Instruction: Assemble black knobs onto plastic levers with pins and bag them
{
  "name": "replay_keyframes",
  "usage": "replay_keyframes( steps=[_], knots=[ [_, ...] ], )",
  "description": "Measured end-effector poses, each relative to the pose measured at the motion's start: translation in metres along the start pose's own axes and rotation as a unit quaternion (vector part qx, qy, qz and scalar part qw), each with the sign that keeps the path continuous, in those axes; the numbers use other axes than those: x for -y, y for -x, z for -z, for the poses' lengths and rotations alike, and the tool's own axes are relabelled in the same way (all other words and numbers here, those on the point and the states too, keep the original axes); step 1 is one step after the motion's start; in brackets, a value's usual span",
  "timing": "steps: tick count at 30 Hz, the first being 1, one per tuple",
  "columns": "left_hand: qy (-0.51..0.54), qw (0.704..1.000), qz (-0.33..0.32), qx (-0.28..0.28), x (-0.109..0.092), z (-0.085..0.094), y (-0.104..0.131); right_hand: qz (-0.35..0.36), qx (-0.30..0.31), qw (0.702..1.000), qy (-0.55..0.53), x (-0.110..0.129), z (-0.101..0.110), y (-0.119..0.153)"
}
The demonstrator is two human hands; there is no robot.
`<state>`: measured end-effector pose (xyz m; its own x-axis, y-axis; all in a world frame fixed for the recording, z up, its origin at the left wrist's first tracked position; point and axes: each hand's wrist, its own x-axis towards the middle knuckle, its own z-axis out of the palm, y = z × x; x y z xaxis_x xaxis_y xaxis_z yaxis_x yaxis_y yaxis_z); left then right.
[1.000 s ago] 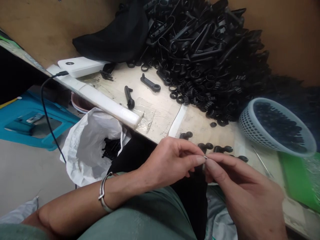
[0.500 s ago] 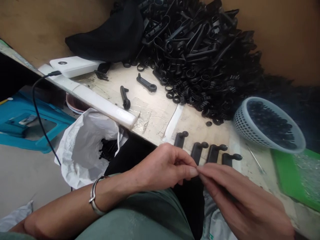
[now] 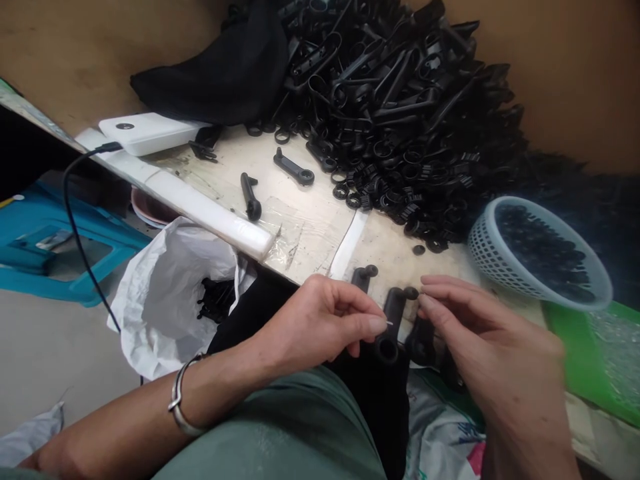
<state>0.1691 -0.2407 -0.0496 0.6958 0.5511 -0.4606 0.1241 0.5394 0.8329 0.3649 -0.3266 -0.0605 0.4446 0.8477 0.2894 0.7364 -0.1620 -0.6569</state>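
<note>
Between thumb and index finger, my left hand (image 3: 345,317) pinches a small thin metal pin (image 3: 389,323), its bright end poking out past the fingertips. Just beyond it lies a black plastic crank-shaped part (image 3: 395,310), with a round hole at its near end and a small knob at its far end. My right hand (image 3: 480,327) is beside that knob, thumb and fingers slightly apart; whether they touch it I cannot tell. Another crank-shaped part (image 3: 363,277) lies to the left, and one (image 3: 421,341) sits partly hidden under my right hand.
A large heap of black plastic parts (image 3: 390,100) fills the back. At right stand a pale blue basket (image 3: 500,257) of small black pieces and a green tray (image 3: 565,340) with clear bits. A white sack (image 3: 145,300) hangs open below the table edge; a white power bank (image 3: 150,130) lies left.
My hands have moved apart from fingertip contact. The right has gone to the knob of a crank-shaped part; the left stays close by, and the pin's end now shows.
</note>
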Motion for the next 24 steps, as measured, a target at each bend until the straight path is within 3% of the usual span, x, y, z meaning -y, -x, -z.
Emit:
replay_keyframes(
  steps=[24],
  knots=[
    [0.019, 1.000, 0.006, 0.009, 0.0031, 0.0039, 0.0000, -0.052, 0.010, 0.997, -0.053, -0.0017, -0.0023, -0.0060]
  ],
)
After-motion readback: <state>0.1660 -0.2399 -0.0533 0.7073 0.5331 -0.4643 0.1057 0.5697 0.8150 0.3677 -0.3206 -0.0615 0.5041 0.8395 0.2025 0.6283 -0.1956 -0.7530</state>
